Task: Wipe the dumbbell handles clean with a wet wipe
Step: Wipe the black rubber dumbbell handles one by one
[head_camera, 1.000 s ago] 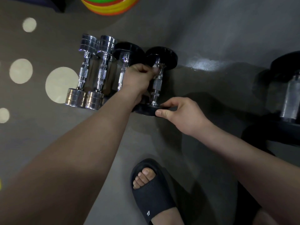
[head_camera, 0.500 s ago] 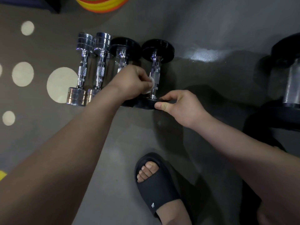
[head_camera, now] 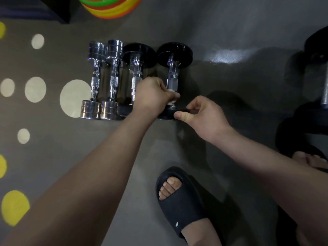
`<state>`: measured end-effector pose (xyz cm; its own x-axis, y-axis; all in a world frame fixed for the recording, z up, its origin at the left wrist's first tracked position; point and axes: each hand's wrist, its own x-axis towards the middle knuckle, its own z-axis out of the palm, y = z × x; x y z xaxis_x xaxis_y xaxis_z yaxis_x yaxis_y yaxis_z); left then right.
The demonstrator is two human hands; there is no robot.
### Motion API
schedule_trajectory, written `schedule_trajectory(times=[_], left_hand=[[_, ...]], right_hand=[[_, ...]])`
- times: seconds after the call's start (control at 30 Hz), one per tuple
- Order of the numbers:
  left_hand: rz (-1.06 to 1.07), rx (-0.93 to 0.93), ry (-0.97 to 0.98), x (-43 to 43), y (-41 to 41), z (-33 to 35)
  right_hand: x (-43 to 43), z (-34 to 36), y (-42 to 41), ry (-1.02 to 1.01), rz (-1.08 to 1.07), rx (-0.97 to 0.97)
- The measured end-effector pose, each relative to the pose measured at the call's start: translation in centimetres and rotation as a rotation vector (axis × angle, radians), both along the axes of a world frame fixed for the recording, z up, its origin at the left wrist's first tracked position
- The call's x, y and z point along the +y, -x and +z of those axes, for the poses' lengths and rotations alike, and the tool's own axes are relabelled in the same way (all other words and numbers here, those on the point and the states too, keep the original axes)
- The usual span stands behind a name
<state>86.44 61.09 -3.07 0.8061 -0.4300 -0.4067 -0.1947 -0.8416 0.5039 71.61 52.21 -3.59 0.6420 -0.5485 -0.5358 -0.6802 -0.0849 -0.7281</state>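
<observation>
Wiping the near end of the handle [head_camera: 172, 83] on the black-plated dumbbell [head_camera: 173, 71], rightmost in a row of four lying on the floor [head_camera: 53, 157], bars running near to far. Holding the wet wipe [head_camera: 171, 90] in the left grip [head_camera: 152, 96], clamped round the bar just short of the near plate [head_camera: 166, 115], with only scraps of white showing between the fingers. Steadying that near plate with the right grip [head_camera: 204, 118], thumb and fingers pinched together over its rim. Judging the dumbbell heavy and rigid, apt to roll on its round plates, so better pinned at the plate edge than lifted. Expecting smooth chrome collars to go slick under a wet cloth, and the knurled middle to drag and snag. Treating the wipe as soft, limp and light, easy to bunch or tear; worth wrapping round the bar and squeezing while sliding or twisting. Cannot tell whether the bare stretch up towards the far plate [head_camera: 174, 54] is already clean. Noting to the left a second black-plated dumbbell [head_camera: 137, 68], just beside, then two chrome dumbbells [head_camera: 113, 80]. Also noting a dark slipper [head_camera: 179, 203] near, bright stacked discs [head_camera: 110, 9] far, and a larger dumbbell [head_camera: 317, 48] far right.
</observation>
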Motion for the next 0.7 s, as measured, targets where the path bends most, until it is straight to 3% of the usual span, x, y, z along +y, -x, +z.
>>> schedule_trajectory(times=[0.37,0.53,0.7], left_hand=[[0.229,-0.052,0.194,-1.4,-0.2,-0.9],[0.048,0.058,0.042,-0.6,-0.9,0.7],[-0.042,0.228,0.074,1.4,-0.2,1.3]], right_hand=[[-0.3,-0.4,-0.3,-0.035,0.009,-0.017],[-0.4,-0.4,-0.2,-0.069,0.000,-0.034],[-0.5,-0.8,-0.1,-0.066,0.000,-0.050]])
